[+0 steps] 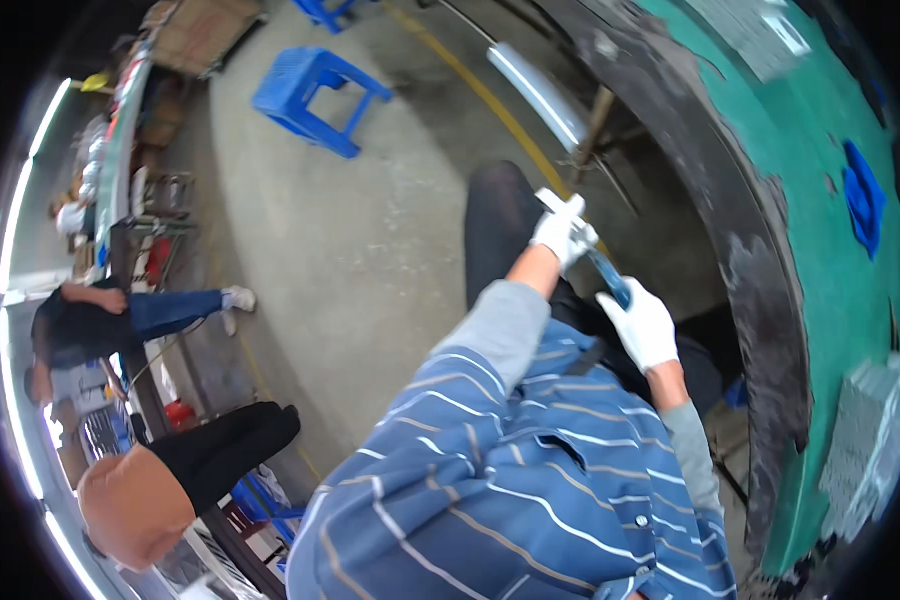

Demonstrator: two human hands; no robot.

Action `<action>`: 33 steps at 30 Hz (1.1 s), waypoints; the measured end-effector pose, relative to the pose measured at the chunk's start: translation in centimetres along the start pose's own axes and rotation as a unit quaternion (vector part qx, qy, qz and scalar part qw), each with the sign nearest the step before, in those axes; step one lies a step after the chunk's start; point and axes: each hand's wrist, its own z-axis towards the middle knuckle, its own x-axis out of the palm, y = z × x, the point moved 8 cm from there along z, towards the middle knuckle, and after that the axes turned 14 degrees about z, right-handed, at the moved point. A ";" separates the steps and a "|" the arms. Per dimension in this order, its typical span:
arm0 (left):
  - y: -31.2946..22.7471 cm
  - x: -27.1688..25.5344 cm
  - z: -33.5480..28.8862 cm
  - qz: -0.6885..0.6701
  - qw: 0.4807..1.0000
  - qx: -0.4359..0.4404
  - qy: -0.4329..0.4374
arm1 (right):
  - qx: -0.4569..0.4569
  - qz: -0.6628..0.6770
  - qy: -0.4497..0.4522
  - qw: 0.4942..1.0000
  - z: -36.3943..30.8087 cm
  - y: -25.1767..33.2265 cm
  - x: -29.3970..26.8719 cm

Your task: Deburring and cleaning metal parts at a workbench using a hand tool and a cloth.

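Note:
Both my hands wear white gloves and are close together above my lap. My left hand (564,236) is closed around a small, pale, flat piece (549,200) whose end sticks out past the fingers; blur hides its exact kind. In my right hand (642,325) is the near end of a slim tool with a blue handle (611,279). The tool's far end reaches to my left hand, where its tip is hidden. Dark-trousered legs lie beneath my hands.
A green-topped workbench (790,300) with a worn dark edge curves along my right, bearing stacked grey metal parts (868,445) and a blue cloth (862,200). A blue stool (315,95) stands ahead on the floor. Two people, one in an orange top (135,505), are at the left.

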 end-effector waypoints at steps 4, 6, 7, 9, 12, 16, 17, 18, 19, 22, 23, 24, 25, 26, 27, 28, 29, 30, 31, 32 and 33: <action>0.2 0.4 -0.8 0.059 0.996 0.057 -0.035 | 0.020 -0.015 -0.023 0.999 -0.7 -1.0 -0.6; -0.1 0.7 -1.1 0.040 0.996 0.070 -0.030 | 0.031 -0.008 -0.027 0.999 -1.7 -0.8 -1.3; 0.0 1.0 -1.0 0.020 0.997 0.075 -0.024 | 0.048 -0.005 -0.032 0.998 -2.0 -1.1 -1.7; -0.7 -0.4 2.3 -0.097 0.983 0.103 0.118 | -0.009 0.000 -0.035 0.999 -2.4 -1.3 -1.7; -4.8 3.4 0.1 -0.132 0.948 0.121 0.264 | 0.069 0.260 -0.013 0.963 -2.7 -1.8 -2.6; -8.7 5.0 -3.1 -0.234 0.917 0.188 0.263 | 0.108 0.379 -0.023 0.919 -2.2 1.0 -4.6; -8.8 5.9 -4.1 -0.241 0.931 0.186 0.200 | 0.132 0.404 -0.023 0.905 -1.6 0.9 -5.0; -8.7 6.0 -4.4 -0.239 0.933 0.179 0.203 | 0.127 0.425 -0.020 0.896 -1.1 1.2 -4.8; -8.8 6.1 -4.7 -0.231 0.933 0.183 0.205 | 0.121 0.446 -0.017 0.887 -0.6 1.2 -4.3; -8.5 6.1 -5.0 -0.209 0.935 0.199 0.207 | 0.120 0.472 -0.015 0.873 0.4 1.0 -2.5; -8.5 5.5 -4.6 -0.209 0.936 0.197 0.206 | 0.122 0.472 -0.016 0.873 0.5 0.7 -1.9; -9.1 5.7 -4.5 -0.214 0.919 0.210 0.257 | 0.127 0.482 -0.011 0.867 0.7 0.4 -1.2; -9.6 5.8 -4.3 -0.219 0.899 0.222 0.307 | 0.132 0.492 -0.007 0.860 0.8 0.0 -0.6; -10.0 6.0 -4.2 -0.223 0.876 0.234 0.357 | 0.136 0.503 -0.002 0.854 0.9 -0.3 -0.2; -10.2 6.0 -4.4 -0.227 0.851 0.245 0.406 | 0.140 0.513 0.002 0.847 0.9 -0.4 0.2; -10.0 6.0 -4.4 -0.226 0.852 0.241 0.407 | 0.141 0.514 -0.002 0.846 1.2 -0.7 0.4; -9.9 5.7 -4.3 -0.218 0.861 0.245 0.388 | 0.145 0.524 0.009 0.839 1.5 -0.8 0.7; -9.7 5.5 -4.2 -0.209 0.871 0.249 0.370 | 0.149 0.535 0.020 0.832 1.7 -0.9 1.0; -9.5 5.2 -4.2 -0.199 0.879 0.253 0.351 | 0.152 0.545 0.031 0.824 1.9 -0.9 1.3; -9.5 5.1 -4.1 -0.189 0.887 0.257 0.333 | 0.154 0.555 0.042 0.817 1.9 -0.9 1.5; -9.5 4.9 -4.2 -0.189 0.887 0.257 0.333 | 0.153 0.555 0.041 0.817 1.8 -0.8 1.6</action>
